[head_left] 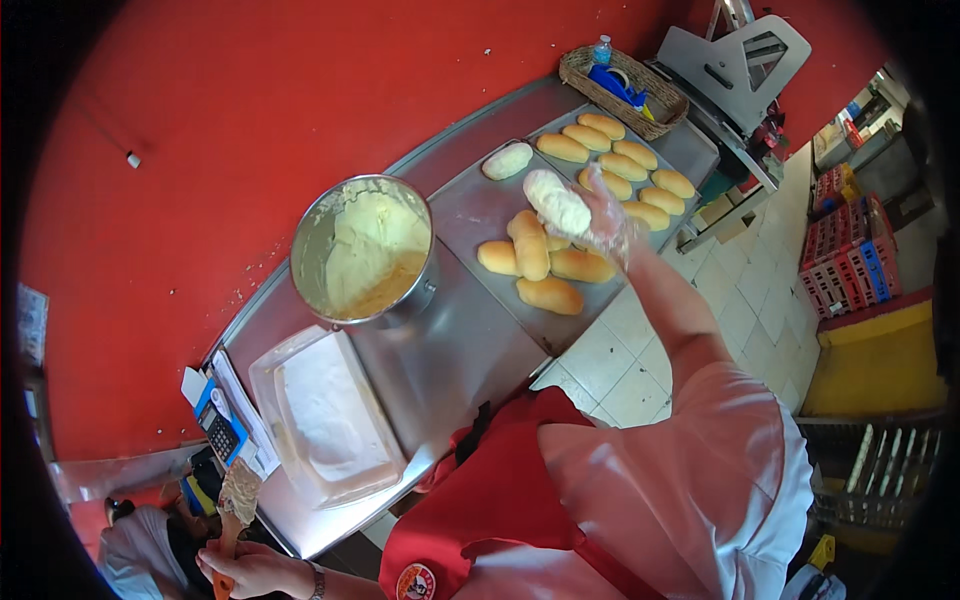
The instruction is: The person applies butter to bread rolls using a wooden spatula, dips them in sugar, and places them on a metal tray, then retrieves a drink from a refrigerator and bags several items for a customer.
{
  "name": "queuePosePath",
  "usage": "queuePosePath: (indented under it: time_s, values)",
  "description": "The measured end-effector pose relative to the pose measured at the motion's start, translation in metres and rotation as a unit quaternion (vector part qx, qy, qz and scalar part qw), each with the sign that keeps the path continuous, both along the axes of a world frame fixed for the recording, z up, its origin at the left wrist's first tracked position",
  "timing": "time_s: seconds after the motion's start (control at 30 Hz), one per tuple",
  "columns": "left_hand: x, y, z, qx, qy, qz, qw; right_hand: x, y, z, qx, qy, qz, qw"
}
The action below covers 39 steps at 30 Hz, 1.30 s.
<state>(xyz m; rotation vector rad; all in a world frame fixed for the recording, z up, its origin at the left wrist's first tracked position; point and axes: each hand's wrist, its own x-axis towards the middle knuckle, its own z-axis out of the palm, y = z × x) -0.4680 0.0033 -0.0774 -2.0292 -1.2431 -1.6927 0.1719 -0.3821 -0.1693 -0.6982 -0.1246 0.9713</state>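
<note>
Coated roll [557,202], held in the right hand [605,222] above the tray [472,215], right of centre. From left to right: the left hand [258,572] has its fingers wrapped around the handle of the spatula [239,493]; the smeared blade points upward, which probably keeps the residue off the fingers. The tub [384,442], near the bench edge, contains white powder [325,400] within its low walls. The bowl [428,262] stands nearer the wall, its deep sides suited to confining the pale cream [375,235]. On the tray, a second coated roll [507,161] lies just apart from the plain rolls [529,245], an arrangement that likely spares its covering. The right hand, itself whitened, holds its roll against palm and curved fingers, perhaps to limit marking of the surface; the roll hides part of the grip. Farther right, more plain rolls lie in rough rows; the basket [665,118] of oddments sits beyond them, apparently out of the way.
</note>
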Motion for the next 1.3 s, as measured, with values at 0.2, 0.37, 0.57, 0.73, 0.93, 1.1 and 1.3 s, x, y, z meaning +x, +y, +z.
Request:
queuePosePath:
  time_s: [0.2,0.37,0.57,0.73,0.93,1.1,1.3]
  values:
    - [0.044,-0.048,0.005,0.008,0.06,0.033,0.998,0.167,0.026,-0.056,-0.14,-0.046,0.147,0.978]
    - [0.093,-0.095,0.032,-0.142,-0.318,-0.084,0.934,0.202,0.063,-0.069,-0.3,-0.085,0.205,0.928]
    - [0.114,-0.112,0.034,-0.123,-0.252,-0.038,0.959,0.222,0.064,-0.058,-0.461,-0.215,0.122,0.852]
    - [0.097,-0.097,0.004,-0.096,-0.169,-0.117,0.974,0.229,0.06,-0.065,-0.508,-0.337,0.053,0.791]
    - [0.105,-0.09,-0.001,-0.05,-0.052,-0.066,0.995,0.22,0.052,-0.071,-0.547,-0.465,-0.027,0.696]
    - [0.152,-0.108,0.029,-0.074,-0.322,-0.124,0.936,0.222,0.033,-0.058,-0.598,-0.524,0.131,0.592]
    - [0.149,-0.107,0.034,-0.082,-0.29,-0.09,0.949,0.171,0.004,-0.098,-0.532,-0.63,0.274,0.495]
